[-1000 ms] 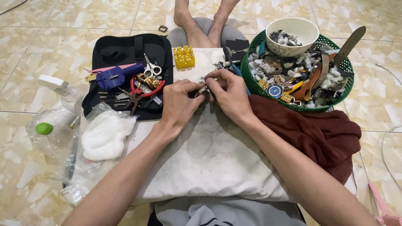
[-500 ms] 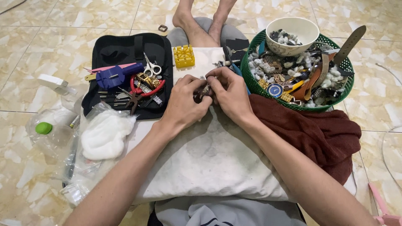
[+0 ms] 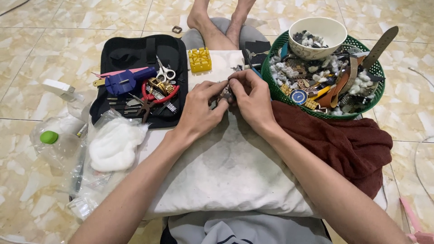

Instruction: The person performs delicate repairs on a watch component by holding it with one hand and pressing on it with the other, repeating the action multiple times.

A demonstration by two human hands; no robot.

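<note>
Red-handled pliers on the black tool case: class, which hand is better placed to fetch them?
Probably the left hand: the red-handled pliers on the black tool case lie on its side, while the right hand would have to cross over.

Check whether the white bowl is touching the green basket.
Touching. The head view shows the white bowl sitting inside the green basket, resting on the watch parts piled there.

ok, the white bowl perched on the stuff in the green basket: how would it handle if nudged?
The white bowl rests on loose clutter, not a flat base, so it would probably rock or tip. It looks rigid, likely ceramic, so breakable. Small bits inside could spill.
</note>
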